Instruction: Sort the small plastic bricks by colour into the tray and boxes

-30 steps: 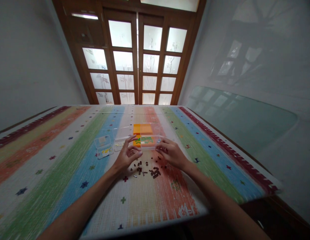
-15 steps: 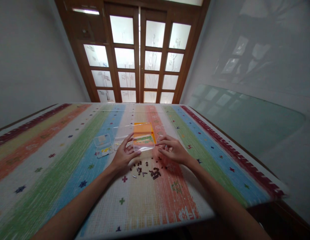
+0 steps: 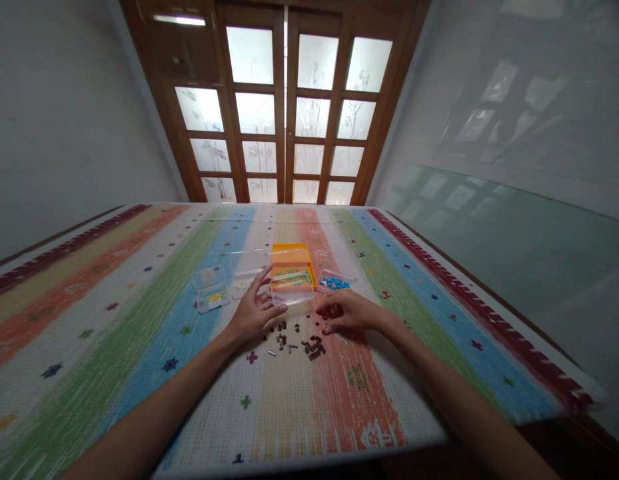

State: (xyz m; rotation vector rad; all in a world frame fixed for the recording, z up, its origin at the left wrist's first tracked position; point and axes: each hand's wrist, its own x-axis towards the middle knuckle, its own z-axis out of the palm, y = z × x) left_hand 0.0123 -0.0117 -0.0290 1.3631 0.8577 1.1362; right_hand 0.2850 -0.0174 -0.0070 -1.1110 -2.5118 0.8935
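A clear plastic box [image 3: 292, 289] is held at its left side by my left hand [image 3: 254, 308], fingers behind it and thumb at its lower edge. My right hand [image 3: 346, 312] is over the cloth just right of the box, its fingers curled down near small dark brown pieces [image 3: 314, 348]; whether they pinch a piece is too small to tell. More brown pieces lie scattered below the box. Behind the held box is an orange tray [image 3: 289, 253]. Blue pieces [image 3: 335, 284] sit in a clear box beyond my right hand.
An open clear box with yellow pieces [image 3: 216, 298] stands on the left, beside another clear box with pale pieces [image 3: 240, 285]. A striped cloth [image 3: 199, 400] covers the table, whose front edge is near my forearms.
My right hand has drawn back from the held box toward the brown pieces, uncovering the blue pieces. My left hand keeps its hold. The view has shifted slightly.
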